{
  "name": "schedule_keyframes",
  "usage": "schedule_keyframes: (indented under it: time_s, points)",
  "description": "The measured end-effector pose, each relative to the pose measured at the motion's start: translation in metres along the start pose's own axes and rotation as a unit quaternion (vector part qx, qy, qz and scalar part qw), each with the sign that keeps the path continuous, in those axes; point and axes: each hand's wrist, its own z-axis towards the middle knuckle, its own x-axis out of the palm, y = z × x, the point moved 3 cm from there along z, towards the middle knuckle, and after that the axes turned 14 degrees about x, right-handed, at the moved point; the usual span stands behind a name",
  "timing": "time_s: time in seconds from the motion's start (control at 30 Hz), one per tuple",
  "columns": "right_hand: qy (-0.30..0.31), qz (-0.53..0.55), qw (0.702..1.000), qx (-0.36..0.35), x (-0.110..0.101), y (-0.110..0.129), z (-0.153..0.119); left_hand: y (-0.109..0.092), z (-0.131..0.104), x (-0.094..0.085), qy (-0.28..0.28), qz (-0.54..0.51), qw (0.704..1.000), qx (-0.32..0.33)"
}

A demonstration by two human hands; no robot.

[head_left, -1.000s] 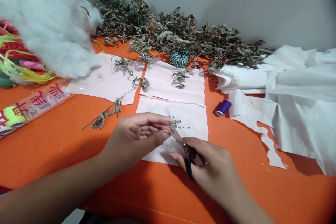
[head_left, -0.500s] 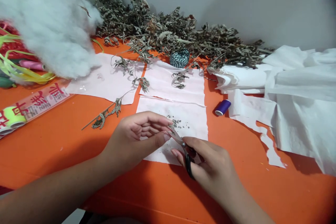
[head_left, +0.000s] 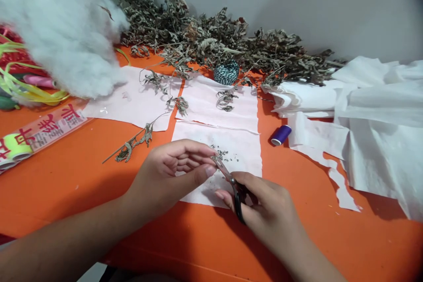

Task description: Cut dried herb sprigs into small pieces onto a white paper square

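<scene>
My right hand (head_left: 264, 202) grips a pair of scissors (head_left: 236, 198) with black handles, fingers through the loops. Its metal blades point up and left to the fingertips of my left hand (head_left: 183, 165). That hand is curled, thumb and fingers drawn together around something too small to make out at the blade tips. Below lies a square of white cloth (head_left: 244, 145), sprinkled with dark crumbs of dried leaf (head_left: 223, 154). A dried sprig (head_left: 130, 145) rests on the table to the left of my left hand.
Dried leafy stalks (head_left: 211, 39) line the wall behind a ball of green-and-white twine (head_left: 226, 73). White stuffing (head_left: 72, 39) is heaped at the left, above a plastic-wrapped yellow thread spool (head_left: 16, 147). Rightward are a purple thread spool (head_left: 280, 135) and crumpled white cloth (head_left: 380, 141) on the orange table (head_left: 307, 238).
The scissors have shifted very slightly, and their blades now sit a little differently at my left fingertips. Both hands stay in nearly the same place.
</scene>
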Motion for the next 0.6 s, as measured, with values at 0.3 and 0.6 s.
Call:
schedule_keyframes:
  time_s: [0.3, 0.6]
  points:
    - [-0.002, -0.017, 1.0, -0.013, 0.0019, 0.0018, 0.001, 0.0001, 0.0006, -0.0019, -0.007, -0.011, 1.0, -0.023]
    - [0.0, -0.033, 0.999, -0.002, 0.0024, -0.0022, 0.0006, 0.0025, 0.0024, 0.0001, -0.01, -0.041, 0.999, -0.021]
